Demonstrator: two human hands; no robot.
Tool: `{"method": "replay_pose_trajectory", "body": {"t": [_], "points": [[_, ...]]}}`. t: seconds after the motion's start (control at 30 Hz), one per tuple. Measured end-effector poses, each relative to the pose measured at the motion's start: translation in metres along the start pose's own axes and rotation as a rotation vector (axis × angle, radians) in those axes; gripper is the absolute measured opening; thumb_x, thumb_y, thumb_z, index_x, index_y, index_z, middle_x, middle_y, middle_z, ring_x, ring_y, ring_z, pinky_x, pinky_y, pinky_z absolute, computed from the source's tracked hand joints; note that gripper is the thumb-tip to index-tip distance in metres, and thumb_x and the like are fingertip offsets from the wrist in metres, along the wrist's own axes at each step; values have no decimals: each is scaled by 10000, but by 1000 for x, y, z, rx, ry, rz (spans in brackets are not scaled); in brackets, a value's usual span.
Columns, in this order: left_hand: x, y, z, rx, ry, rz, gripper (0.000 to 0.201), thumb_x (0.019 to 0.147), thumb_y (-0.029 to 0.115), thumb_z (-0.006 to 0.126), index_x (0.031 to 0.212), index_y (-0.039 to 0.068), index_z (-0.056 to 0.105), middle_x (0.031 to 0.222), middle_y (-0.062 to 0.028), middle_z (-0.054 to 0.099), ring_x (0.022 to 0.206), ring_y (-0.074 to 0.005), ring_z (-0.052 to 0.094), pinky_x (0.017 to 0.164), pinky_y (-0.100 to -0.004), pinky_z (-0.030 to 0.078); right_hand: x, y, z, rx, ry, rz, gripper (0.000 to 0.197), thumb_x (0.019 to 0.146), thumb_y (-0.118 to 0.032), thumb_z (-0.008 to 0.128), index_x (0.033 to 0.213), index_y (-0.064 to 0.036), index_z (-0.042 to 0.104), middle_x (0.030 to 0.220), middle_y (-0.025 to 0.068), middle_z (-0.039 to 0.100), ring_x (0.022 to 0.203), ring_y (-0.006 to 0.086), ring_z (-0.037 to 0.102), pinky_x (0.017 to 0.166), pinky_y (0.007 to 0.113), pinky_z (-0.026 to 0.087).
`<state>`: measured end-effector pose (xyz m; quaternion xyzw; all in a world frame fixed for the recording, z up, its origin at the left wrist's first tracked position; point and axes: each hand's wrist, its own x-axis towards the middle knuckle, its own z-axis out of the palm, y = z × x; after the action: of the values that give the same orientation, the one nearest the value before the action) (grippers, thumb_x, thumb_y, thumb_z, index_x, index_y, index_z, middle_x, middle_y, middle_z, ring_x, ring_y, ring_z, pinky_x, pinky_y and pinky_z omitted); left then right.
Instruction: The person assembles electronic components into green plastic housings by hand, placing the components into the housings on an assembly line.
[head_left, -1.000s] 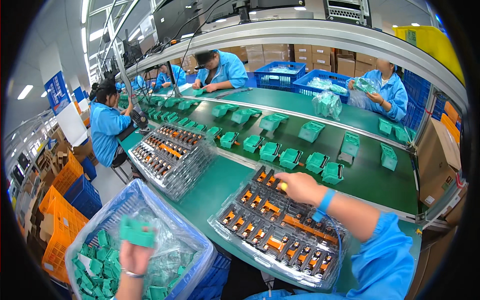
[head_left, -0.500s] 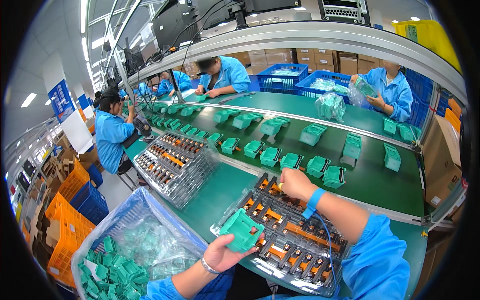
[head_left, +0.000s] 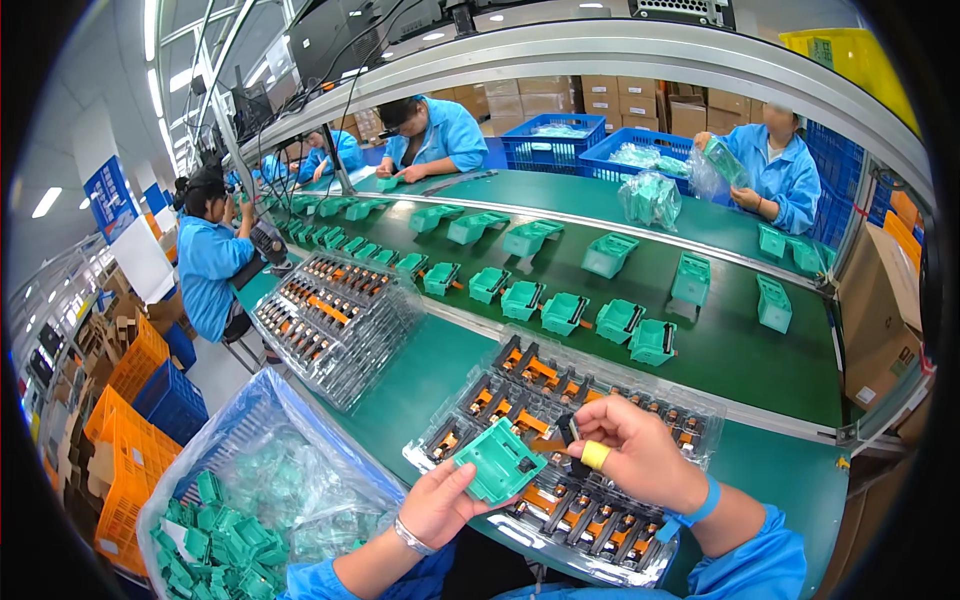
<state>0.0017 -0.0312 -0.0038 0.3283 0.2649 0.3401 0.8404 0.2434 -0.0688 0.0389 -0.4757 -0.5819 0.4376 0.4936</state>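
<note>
- left hand (head_left: 440, 505): thumb on the rim and fingers beneath, gripping a green housing (head_left: 497, 465), tilted with its hollow side up.
- right hand (head_left: 640, 450): thumb and fingertips pinching a dark part (head_left: 570, 430) with an orange-brown strip, just beside the housing's right edge; whether they touch, i cannot tell.
- step in hand, as i judge it: bringing the two pieces together. the next move seems to call for a steady housing and the dark part turned to line up with it.
- beneath both hands: a clear tray (head_left: 540, 543) of black and orange parts, on the green surface (head_left: 440, 370).
- beyond the tray: a row of green housings (head_left: 565, 313) along the belt (head_left: 760, 370).
- left of the hands: a lined crate (head_left: 270, 385) holding more housings.
- writing: a cardboard box (head_left: 880, 310) at right bears a white label (head_left: 859, 400), its print too small to read; far left, a blue banner (head_left: 110, 195) carries white lettering, too slanted to make out.
</note>
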Motion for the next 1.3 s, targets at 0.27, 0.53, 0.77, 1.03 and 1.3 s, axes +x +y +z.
{"method": "replay_pose_trajectory", "body": {"t": [0.27, 0.53, 0.77, 1.03, 1.3], "points": [[-1, -20, -7, 181, 148, 141, 357, 916, 102, 508, 1247, 8, 415, 1219, -118, 502, 1095, -237, 534, 912, -416, 475, -8, 4, 18, -239, 28, -80, 250, 762, -41, 700, 965, 7, 562, 789, 47, 599, 678, 72, 570, 591, 214, 484], [-2, -25, -4, 324, 165, 149, 447, 893, 129, 565, 1294, 26, 396, 1154, -63, 530, 1008, -151, 558, 845, -307, 496, -5, 14, 21, -357, 35, -144, 255, 763, -80, 703, 969, -3, 575, 774, 46, 603, 637, 92, 573, 570, 225, 484], [-7, -24, -4, 426, 132, 135, 459, 891, 134, 575, 1302, 26, 400, 1140, -51, 540, 953, -110, 554, 782, -243, 479, 0, 34, 19, -193, -84, -32, 252, 796, -122, 661, 1000, -19, 554, 845, 69, 599, 720, 162, 597, 623, 284, 490], [-11, -21, 2, 640, 67, 269, 432, 884, 119, 583, 1262, -35, 440, 1101, -62, 499, 1004, -118, 501, 864, -256, 419, -2, 35, 23, -105, -82, 20, 237, 813, -102, 646, 1000, -3, 539, 865, 78, 593, 807, 160, 592, 662, 275, 490], [-16, -16, 6, 806, 18, 369, 361, 872, 117, 599, 1185, -39, 511, 1068, -67, 485, 992, -118, 485, 863, -252, 408, -2, 40, 18, -190, -270, 102, 222, 784, -160, 680, 869, -8, 542, 745, 87, 559, 669, 168, 568, 600, 309, 456]]}}
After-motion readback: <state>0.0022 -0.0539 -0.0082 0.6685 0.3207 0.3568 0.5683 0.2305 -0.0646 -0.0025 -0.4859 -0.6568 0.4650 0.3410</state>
